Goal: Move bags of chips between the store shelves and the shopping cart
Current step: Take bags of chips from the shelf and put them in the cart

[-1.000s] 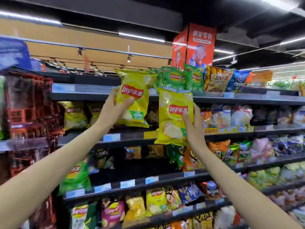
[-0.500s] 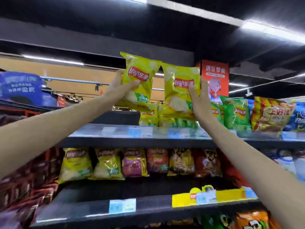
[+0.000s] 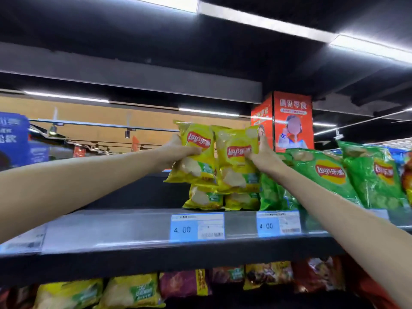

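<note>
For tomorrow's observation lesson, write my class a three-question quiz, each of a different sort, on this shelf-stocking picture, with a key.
1. True or false: each hand grips one yellow bag.
2. Which colour are the bags just right of the right hand? A red, B green, C blue.
3. Fill in: both blue price tags on the top shelf read ____.

Key
1. True: the left hand grips the left yellow bag and the right hand the right yellow bag.
2. B: green bags.
3. 4.00, on the left price tag and right price tag.

We hold two chip bags (image 3: 238,152) side by side above the top shelf (image 3: 133,230), over stacked bags (image 3: 205,198), left of the neighbouring bags (image 3: 327,175).
</note>
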Demonstrator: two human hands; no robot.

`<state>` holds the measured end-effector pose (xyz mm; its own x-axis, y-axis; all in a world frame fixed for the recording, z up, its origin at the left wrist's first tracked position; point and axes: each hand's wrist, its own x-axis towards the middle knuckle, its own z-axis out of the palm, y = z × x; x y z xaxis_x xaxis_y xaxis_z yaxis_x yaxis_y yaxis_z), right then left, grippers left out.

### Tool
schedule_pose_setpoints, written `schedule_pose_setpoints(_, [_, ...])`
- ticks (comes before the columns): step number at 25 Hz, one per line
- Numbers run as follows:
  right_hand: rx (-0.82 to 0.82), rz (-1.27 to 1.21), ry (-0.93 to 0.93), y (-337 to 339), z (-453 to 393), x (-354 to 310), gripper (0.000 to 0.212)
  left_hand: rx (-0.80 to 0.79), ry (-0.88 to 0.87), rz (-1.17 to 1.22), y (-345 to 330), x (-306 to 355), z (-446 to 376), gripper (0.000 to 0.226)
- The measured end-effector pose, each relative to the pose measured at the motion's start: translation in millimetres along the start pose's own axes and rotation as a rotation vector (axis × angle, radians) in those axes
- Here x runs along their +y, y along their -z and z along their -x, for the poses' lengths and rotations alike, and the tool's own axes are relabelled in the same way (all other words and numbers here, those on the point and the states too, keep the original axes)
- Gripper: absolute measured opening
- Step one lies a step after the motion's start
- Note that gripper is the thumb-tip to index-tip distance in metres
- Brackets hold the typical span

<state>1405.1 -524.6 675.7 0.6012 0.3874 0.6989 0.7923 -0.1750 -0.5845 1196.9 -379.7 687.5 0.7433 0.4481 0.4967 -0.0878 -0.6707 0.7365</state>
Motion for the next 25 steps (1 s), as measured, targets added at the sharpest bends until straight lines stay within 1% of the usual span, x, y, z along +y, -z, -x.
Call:
schedule_pose_setpoints(3, [-0.165, 0.043, -0.133, -0.9, -3.3, 13.0, 0.075, -0.030, 0.097, -0.088, -14.3, -19.8, -26.9, 0.017])
schedule_pose_setpoints(5, [-0.208, 0.123, -0.164, 1.6, -5.9, 17.3, 0.082, -0.064, 0.143, -0.121, -24.9, -30.2, -42.7, 0.018])
schedule_pose_setpoints(6, [-0.209, 0.168, -0.165, 4.7, -6.8, 18.1, 0.085, -0.086, 0.166, -0.124, -29.8, -33.6, -49.6, 0.024])
schedule_pose_setpoints(8, [-0.209, 0.248, -0.162, 9.9, -6.8, 19.9, 0.091, -0.123, 0.206, -0.103, -38.0, -40.6, -58.8, 0.053])
schedule_pose_setpoints(9, [-0.211, 0.278, -0.165, 12.8, -5.8, 21.8, 0.093, -0.137, 0.225, -0.104, -43.3, -42.6, -62.8, 0.062])
schedule_pose_setpoints(10, [-0.213, 0.296, -0.168, 14.4, -5.3, 24.6, 0.094, -0.149, 0.244, -0.101, -48.0, -43.5, -65.0, 0.067])
schedule_pose_setpoints(13, [-0.204, 0.324, -0.163, 14.0, -6.6, 31.6, 0.091, -0.193, 0.269, -0.091, -59.9, -51.4, -68.6, 0.069])
schedule_pose_setpoints(15, [-0.195, 0.334, -0.157, 11.1, -7.1, 35.3, 0.088, -0.194, 0.266, -0.070, -62.3, -53.1, -66.6, 0.071])
schedule_pose_setpoints(17, [-0.179, 0.341, -0.147, 8.3, -6.6, 38.0, 0.089, -0.189, 0.261, -0.072, -61.7, -54.0, -66.0, 0.079])
schedule_pose_setpoints(19, [-0.140, 0.328, -0.120, 7.3, -6.4, 38.4, 0.094, -0.170, 0.255, -0.166, -57.2, -51.6, -65.1, 0.086])
schedule_pose_setpoints(22, [-0.072, 0.313, -0.035, 9.7, -2.4, 35.9, 0.109, -0.201, 0.261, -0.309, -49.5, -43.6, -57.5, 0.087])
schedule_pose_setpoints(23, [-0.070, 0.355, 0.005, 10.3, -0.5, 35.6, 0.112, -0.211, 0.270, -0.355, -48.2, -40.5, -53.7, 0.086])
schedule_pose_setpoints(25, [-0.098, 0.463, 0.068, 11.2, 2.4, 35.1, 0.111, -0.220, 0.262, -0.430, -43.7, -35.8, -45.0, 0.083])
